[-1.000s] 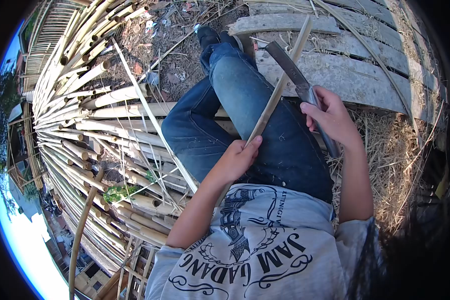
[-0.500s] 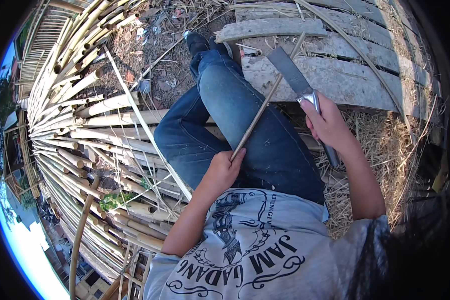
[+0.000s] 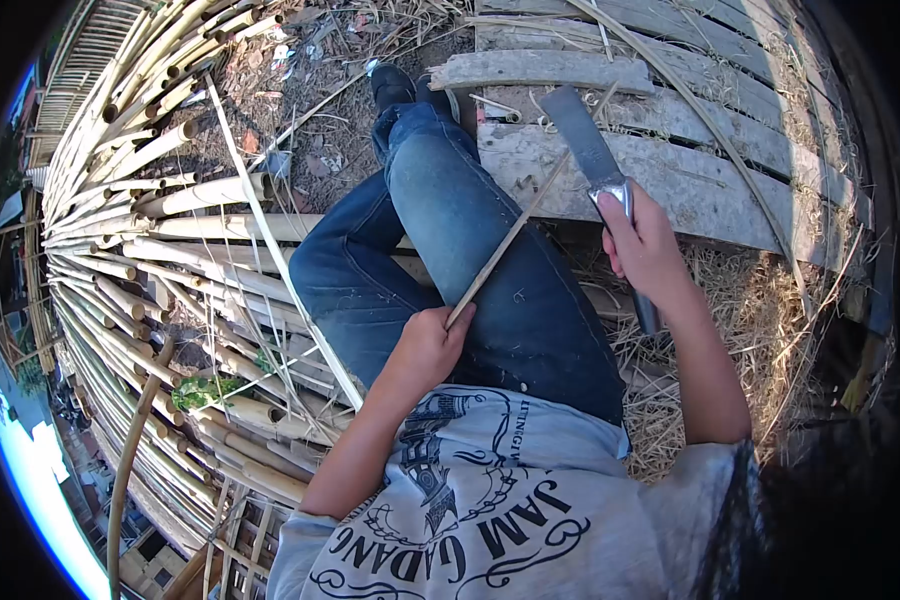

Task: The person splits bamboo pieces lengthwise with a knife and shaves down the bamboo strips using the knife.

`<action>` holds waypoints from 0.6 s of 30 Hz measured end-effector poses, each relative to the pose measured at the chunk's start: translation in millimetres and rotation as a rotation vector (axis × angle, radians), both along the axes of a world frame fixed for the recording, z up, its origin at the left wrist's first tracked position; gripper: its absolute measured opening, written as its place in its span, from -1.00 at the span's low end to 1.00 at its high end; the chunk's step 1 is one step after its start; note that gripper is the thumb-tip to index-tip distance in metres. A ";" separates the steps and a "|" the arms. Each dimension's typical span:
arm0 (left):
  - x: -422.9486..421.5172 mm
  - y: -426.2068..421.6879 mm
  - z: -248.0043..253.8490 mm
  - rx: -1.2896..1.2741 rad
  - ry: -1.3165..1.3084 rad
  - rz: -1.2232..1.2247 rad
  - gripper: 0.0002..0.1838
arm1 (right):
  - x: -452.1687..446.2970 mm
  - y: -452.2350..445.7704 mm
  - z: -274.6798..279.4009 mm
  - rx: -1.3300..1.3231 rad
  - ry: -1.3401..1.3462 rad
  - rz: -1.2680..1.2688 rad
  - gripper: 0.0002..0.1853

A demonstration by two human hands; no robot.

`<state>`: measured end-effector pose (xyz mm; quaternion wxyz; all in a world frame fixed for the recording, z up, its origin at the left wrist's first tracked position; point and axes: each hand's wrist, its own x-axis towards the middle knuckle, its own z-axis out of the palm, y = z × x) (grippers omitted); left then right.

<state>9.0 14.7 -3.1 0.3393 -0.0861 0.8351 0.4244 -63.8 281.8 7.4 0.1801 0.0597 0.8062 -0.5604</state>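
Observation:
My left hand [image 3: 433, 346] is closed round the near end of a thin bamboo strip [image 3: 511, 236]. The strip slants up and to the right across my jeans, toward the wooden boards. In my right hand [image 3: 647, 241] is the handle of a machete [image 3: 587, 142] with a broad, square-ended grey blade. Its blade points up and left, over the far part of the strip, and hides a piece of it. Whether blade and strip touch, I cannot tell. Below my fist the dark lower end of the handle sticks out.
Many bamboo poles [image 3: 200, 196] lie fanned out on the left. A platform of weathered planks [image 3: 660, 165] stands at the upper right, with a loose board [image 3: 545, 70] on it. Shavings [image 3: 730, 330] cover the ground at right. A long pale strip [image 3: 270, 225] leans beside my knee.
The view has shifted slightly, so most things sit a little further left. The machete blade has tilted more upright. Both hands keep their holds.

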 end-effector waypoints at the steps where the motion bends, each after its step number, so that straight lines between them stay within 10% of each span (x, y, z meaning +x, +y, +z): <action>1: -2.2 -1.8 3.0 0.007 -0.089 0.005 -0.53 | 3.2 -1.6 -3.5 0.115 0.149 0.052 -0.66; 5: 0.5 -3.3 -1.0 -0.051 0.080 -0.029 -0.56 | 3.8 18.5 15.9 -0.044 -0.176 0.009 -0.67; 9: 2.9 3.9 -2.2 -0.025 0.147 -0.012 -0.59 | 12.2 13.9 8.0 -0.016 -0.136 -0.097 -0.68; 11: 0.9 -0.4 -0.9 -0.049 0.099 -0.004 -0.61 | 21.5 12.3 12.2 0.035 -0.180 0.250 -0.68; 16: 1.6 -1.3 -9.3 -0.108 0.224 -0.052 -0.67 | 11.1 6.6 0.4 -0.077 -0.034 -0.271 -0.69; 18: 2.1 0.5 0.8 -0.093 0.140 -0.012 -0.67 | 23.5 4.5 -1.1 0.030 -0.040 -0.055 -0.69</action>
